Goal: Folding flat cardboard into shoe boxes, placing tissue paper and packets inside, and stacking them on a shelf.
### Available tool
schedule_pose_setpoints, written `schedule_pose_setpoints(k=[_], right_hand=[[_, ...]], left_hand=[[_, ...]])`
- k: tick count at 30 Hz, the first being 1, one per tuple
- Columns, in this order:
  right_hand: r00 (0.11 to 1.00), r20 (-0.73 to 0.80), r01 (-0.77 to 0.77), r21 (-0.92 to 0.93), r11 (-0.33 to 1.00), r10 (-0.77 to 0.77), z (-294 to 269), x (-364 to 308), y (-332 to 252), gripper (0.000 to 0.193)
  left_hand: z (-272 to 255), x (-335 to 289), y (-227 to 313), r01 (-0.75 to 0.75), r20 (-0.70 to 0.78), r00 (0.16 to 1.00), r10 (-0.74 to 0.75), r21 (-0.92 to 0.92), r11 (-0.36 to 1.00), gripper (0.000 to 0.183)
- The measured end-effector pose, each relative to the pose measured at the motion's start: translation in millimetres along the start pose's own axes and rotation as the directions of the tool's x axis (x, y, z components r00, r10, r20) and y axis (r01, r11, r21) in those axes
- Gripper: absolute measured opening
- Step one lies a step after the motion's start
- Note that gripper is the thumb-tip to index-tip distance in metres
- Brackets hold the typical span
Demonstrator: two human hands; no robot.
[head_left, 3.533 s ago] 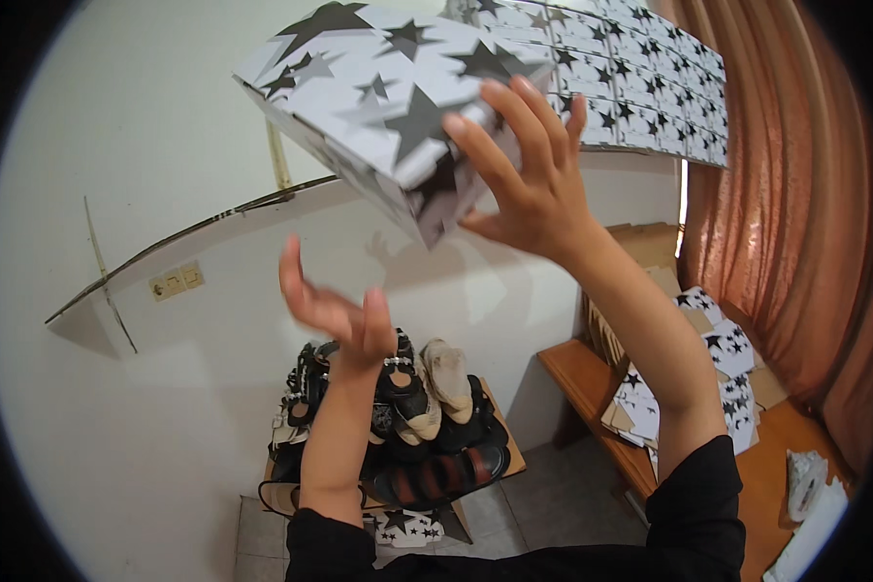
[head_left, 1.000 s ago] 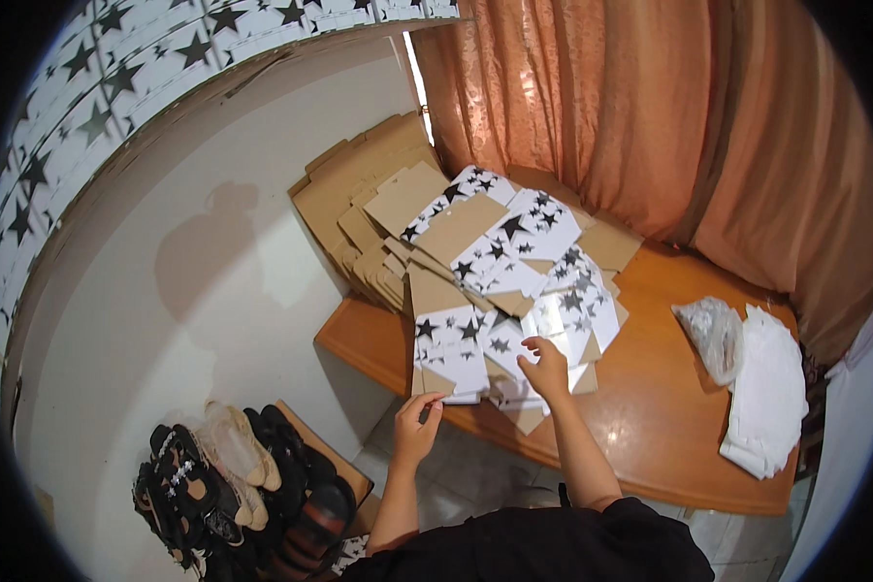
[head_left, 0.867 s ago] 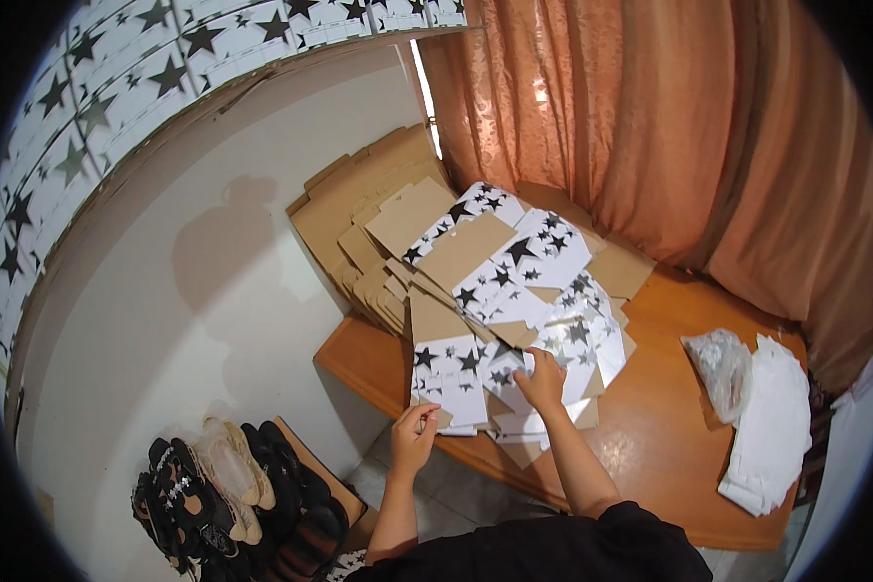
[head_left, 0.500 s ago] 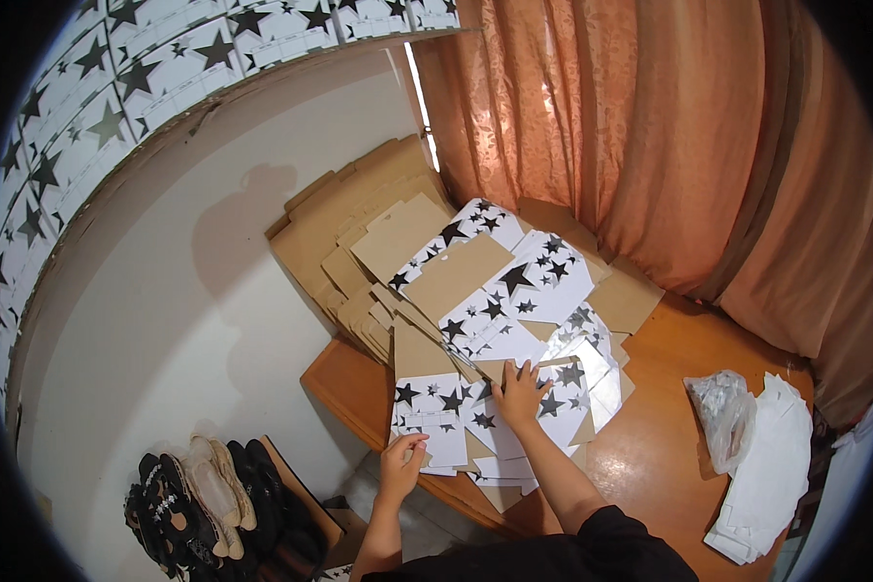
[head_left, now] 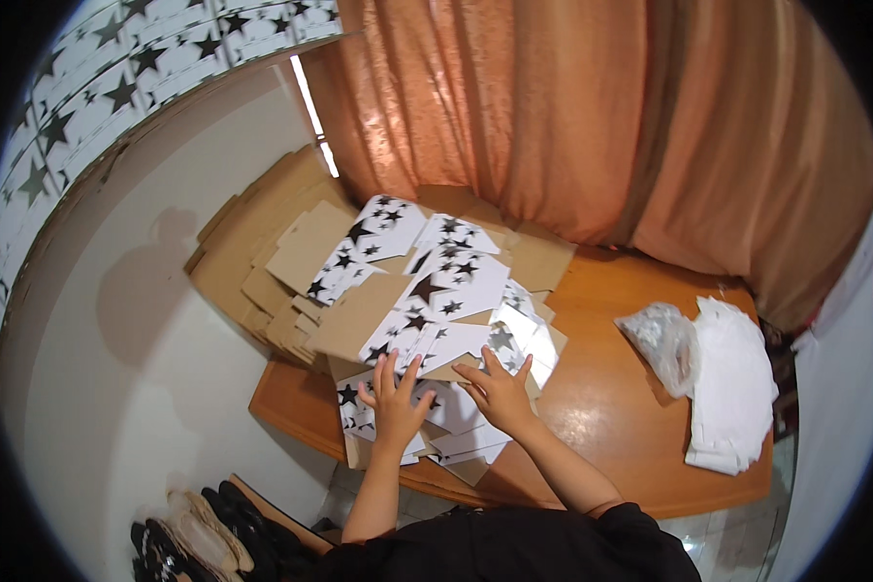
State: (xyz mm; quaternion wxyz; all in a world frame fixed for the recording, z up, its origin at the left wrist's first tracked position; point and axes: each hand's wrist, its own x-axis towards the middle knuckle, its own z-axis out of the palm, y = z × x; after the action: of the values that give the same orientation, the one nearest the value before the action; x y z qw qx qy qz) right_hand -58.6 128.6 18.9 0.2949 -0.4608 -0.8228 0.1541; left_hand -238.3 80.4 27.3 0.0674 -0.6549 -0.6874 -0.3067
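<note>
Flat cardboard pieces, white with black stars on one face and brown on the other, lie in a loose pile (head_left: 461, 281) on a wooden table. My left hand (head_left: 396, 405) rests at the near edge of a star-printed cardboard sheet (head_left: 427, 335), its fingers spread and fingertips against the sheet. Beside it, to the right, my right hand (head_left: 502, 393) touches the same near edge with its fingers apart. Under my hands, more star-printed pieces (head_left: 359, 398) stick out toward the table's front. Neither hand is closed round anything.
Brown cardboard sheets (head_left: 252, 233) lean against the wall at the left. On the table's right are a clear plastic bag (head_left: 662, 339) and a stack of white sheets (head_left: 732, 388). Shoes (head_left: 199, 533) stand low at the left. An orange curtain (head_left: 553, 116) hangs behind the table (head_left: 611, 427).
My left hand has moved up from the near pieces onto the sheet's edge. The upper pieces have shifted toward me over the near ones. The whole view has turned to the right.
</note>
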Motion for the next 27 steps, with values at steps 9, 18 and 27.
schedule_pose_setpoints(k=[9,18,27], right_hand=[[0.914,-0.318,-0.108,0.413,0.904,0.254,-58,-67,9,0.048],[0.475,-0.542,-0.08,0.758,0.647,0.693,-124,-111,75,0.057],[0.478,-0.453,0.112,0.881,0.46,0.753,-171,-152,135,0.064]], left_hand=[[-6,45,-19,-0.163,-0.43,0.899,-0.079,-0.497,0.852,0.011],[-24,52,-1,-0.116,-0.151,0.92,-0.363,-0.987,0.115,0.046],[42,-4,56,0.071,0.074,0.972,-0.222,-0.997,-0.018,0.035]])
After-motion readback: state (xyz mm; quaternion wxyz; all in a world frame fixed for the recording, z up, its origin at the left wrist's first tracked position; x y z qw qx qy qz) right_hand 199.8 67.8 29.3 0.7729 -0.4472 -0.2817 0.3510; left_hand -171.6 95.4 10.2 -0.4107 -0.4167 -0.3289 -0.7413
